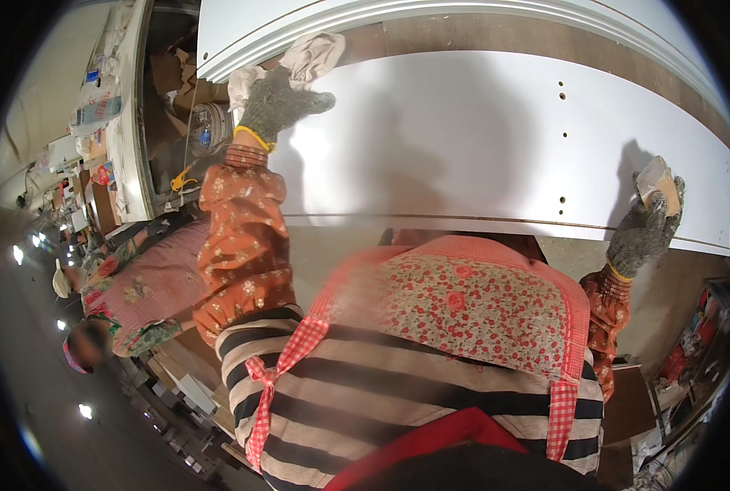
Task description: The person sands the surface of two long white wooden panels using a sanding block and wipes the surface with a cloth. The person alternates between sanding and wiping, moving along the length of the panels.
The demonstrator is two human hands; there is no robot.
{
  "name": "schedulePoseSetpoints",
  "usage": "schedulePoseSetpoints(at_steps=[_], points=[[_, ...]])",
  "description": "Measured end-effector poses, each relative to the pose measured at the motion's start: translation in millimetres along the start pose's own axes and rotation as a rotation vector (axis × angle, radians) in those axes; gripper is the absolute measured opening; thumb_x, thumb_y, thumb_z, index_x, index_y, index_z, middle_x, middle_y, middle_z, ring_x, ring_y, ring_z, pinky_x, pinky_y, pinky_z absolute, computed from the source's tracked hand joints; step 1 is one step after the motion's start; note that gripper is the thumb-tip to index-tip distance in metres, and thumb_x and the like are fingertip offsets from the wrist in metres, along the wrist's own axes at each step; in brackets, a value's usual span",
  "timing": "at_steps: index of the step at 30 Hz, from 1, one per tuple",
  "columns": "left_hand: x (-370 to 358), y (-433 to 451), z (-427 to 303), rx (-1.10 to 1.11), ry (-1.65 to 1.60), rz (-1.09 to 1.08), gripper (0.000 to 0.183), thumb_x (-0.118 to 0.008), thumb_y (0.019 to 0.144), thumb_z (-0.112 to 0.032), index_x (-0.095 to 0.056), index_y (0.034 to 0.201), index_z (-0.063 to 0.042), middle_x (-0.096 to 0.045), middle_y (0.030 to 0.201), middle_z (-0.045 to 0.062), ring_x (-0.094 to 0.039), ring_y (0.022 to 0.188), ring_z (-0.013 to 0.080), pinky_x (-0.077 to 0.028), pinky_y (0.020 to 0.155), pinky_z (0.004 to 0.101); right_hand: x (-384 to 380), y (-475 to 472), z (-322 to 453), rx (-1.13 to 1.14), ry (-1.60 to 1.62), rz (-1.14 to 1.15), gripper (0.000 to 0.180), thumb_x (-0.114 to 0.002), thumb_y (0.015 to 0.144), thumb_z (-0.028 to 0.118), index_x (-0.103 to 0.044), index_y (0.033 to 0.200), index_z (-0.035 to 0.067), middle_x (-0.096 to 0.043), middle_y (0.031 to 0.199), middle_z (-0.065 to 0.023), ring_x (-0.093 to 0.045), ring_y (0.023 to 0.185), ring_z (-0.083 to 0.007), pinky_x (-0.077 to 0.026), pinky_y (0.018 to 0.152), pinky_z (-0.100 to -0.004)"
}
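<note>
A long white panel with a grooved near edge and several small drilled holes lies across the bench before me. My left hand, in a grey knitted glove with a yellow cuff, is at the panel's far left corner, on a crumpled pale cloth; its thumb points right. At the panel's right end my right hand, gloved the same way, grips a small tan block with a whitish, worn face. The block is raised at least partly off the panel; its exact contact cannot be told.
Behind the panel, more white panels lie stacked on a brown wooden surface. At left are a bin with cardboard scraps, a yellow tool and a cluttered ledge. Two other people are at the left. Shelves with items stand right.
</note>
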State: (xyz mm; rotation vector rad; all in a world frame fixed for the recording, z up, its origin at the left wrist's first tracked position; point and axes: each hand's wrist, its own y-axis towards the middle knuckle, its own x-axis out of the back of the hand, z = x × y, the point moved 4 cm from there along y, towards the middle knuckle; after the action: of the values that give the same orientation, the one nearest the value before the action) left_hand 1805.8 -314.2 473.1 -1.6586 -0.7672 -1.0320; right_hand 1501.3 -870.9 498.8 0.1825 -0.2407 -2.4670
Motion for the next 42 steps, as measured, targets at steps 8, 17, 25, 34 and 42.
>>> schedulePoseSetpoints(at_steps=[8, 17, 25, 34, 42], points=[[2, -8, 13, 0.101, -0.559, 0.234, 0.083, -0.051, 0.089, -0.058, -0.041, 0.122, 0.017, -0.049, 0.116, 0.031, -0.055, 0.106, 0.0355, -0.056, 0.082, 0.0359, -15, -5, 23, 0.76, -0.776, 0.107, 0.033, -0.053, 0.097, 0.012, -0.053, 0.125, -0.006, -0.054, 0.131, -0.0179, -0.053, 0.121, -0.0297, -0.05, 0.098, -0.039], [3, -11, -30, 0.2, 0.045, -0.093, 0.06, -0.066, 0.079, -0.064, -0.065, 0.072, -0.005, -0.06, 0.06, 0.006, -0.059, 0.057, 0.0162, -0.05, 0.053, 0.0336, -2, 5, 4, 0.113, -0.098, -0.029, 0.036, -0.056, 0.096, 0.015, -0.054, 0.124, -0.007, -0.055, 0.13, -0.0167, -0.053, 0.121, -0.0288, -0.05, 0.097, -0.0386], [3, -69, 10, 0.07, -0.284, -0.946, 0.041, -0.057, 0.093, -0.03, -0.058, 0.121, -0.001, -0.062, 0.111, 0.022, -0.059, 0.106, 0.0346, -0.047, 0.091, 0.038, -11, 3, 21, 0.345, -0.443, 0.065, 0.046, -0.063, 0.088, 0.009, -0.05, 0.129, -0.006, -0.053, 0.133, -0.0154, -0.051, 0.121, -0.0279, -0.044, 0.102, -0.0386], [15, -76, 28, 0.338, -0.451, -1.04, 0.049, -0.051, 0.098, -0.034, -0.051, 0.13, 0.002, -0.058, 0.124, 0.024, -0.056, 0.114, 0.0363, -0.045, 0.096, 0.0405, -128, -7, 34, -0.033, 0.177, 0.291, 0.052, -0.061, 0.087, 0.0, -0.044, 0.135, -0.003, -0.048, 0.137, -0.0168, -0.05, 0.124, -0.0263, -0.045, 0.102, -0.0378], [-18, -79, 49, 0.301, -0.197, -1.204, 0.044, -0.047, 0.1, -0.029, -0.051, 0.133, 0.0, -0.054, 0.132, 0.022, -0.052, 0.121, 0.034, -0.042, 0.1, 0.0404, -215, -18, 45, 0.011, 0.02, 0.652, 0.057, -0.069, 0.083, 0.001, -0.047, 0.135, 0.0, -0.055, 0.131, -0.0156, -0.054, 0.119, -0.0239, -0.048, 0.099, -0.0345]])
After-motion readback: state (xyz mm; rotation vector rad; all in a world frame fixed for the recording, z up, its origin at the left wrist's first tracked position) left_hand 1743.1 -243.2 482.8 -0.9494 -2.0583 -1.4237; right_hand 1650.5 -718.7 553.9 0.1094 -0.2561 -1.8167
